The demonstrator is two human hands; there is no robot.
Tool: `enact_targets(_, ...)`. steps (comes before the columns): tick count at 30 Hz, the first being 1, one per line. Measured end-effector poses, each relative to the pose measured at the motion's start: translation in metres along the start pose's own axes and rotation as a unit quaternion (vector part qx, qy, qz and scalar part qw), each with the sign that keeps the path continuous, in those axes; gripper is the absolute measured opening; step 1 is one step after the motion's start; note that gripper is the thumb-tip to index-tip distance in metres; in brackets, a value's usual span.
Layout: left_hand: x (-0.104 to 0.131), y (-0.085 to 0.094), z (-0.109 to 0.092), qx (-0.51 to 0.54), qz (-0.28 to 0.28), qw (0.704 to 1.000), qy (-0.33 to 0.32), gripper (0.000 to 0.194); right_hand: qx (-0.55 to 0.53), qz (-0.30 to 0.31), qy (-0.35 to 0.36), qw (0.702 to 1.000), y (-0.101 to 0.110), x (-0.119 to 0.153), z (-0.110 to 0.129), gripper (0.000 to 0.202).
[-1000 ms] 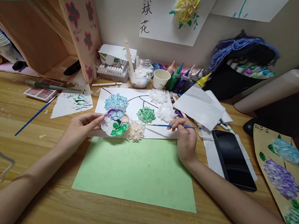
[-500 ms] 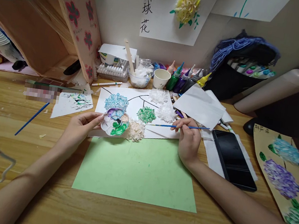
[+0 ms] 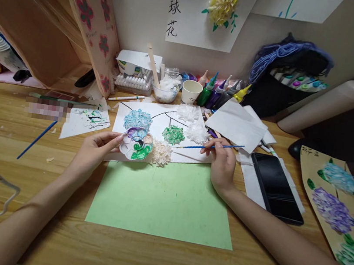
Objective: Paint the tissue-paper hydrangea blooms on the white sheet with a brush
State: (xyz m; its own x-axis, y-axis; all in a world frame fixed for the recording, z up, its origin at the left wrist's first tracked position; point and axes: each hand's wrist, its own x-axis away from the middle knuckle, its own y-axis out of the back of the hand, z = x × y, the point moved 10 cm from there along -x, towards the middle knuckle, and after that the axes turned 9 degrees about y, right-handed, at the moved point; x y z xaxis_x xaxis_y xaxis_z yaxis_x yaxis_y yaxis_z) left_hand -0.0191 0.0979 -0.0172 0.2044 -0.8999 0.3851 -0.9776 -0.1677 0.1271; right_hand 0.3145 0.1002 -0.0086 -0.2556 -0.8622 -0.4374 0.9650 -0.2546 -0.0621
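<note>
My left hand [image 3: 100, 147] pinches the edge of a small round paint palette [image 3: 136, 144] smeared with purple, blue, green and black. The palette overlaps the lower left of a white sheet [image 3: 158, 126]. In my right hand [image 3: 220, 162] is a thin blue paintbrush [image 3: 196, 146], its tip pointing left near the green flower. On the sheet are raised textured flowers: a blue one [image 3: 138, 120], a green one [image 3: 173, 134], a cream one [image 3: 161, 153] and two white ones [image 3: 196, 132], with black stem lines. A green sheet [image 3: 164, 201] lies below it.
A black phone [image 3: 277, 188] lies right of my right hand. Behind the artwork stand a paper cup [image 3: 191, 92], a bowl of white scraps [image 3: 165, 90] and paint bottles [image 3: 207, 90]. Another brush [image 3: 36, 140] and a paint-marked paper [image 3: 85, 123] are at left; a flower painting [image 3: 334, 207] is at right.
The brush in my right hand has shifted slightly left and tilts up a little more at its far end. My left hand and the palette are almost unmoved.
</note>
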Motion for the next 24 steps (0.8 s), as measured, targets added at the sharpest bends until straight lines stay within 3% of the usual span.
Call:
enact_targets(4, 0.000, 0.001, -0.001, -0.005, -0.001, 1.000, -0.005, 0.041, 0.005, -0.023, -0.012, 1.000, 0.004, -0.001, -0.005, 0.023)
enact_targets(10, 0.000, -0.001, -0.001, -0.011, 0.008, 1.000, -0.002, 0.039, 0.013, 0.018, -0.023, 0.999, -0.004, -0.001, -0.007, 0.025)
enact_targets(17, 0.003, 0.000, -0.002, -0.013, -0.005, 1.000, -0.001, 0.043, -0.004, -0.027, -0.031, 0.999, 0.006, -0.002, -0.014, 0.024)
enact_targets(24, 0.002, -0.003, -0.003, -0.010, 0.007, 1.000, -0.008, 0.042, -0.004, -0.005, -0.044, 0.999, 0.001, -0.002, -0.016, 0.025)
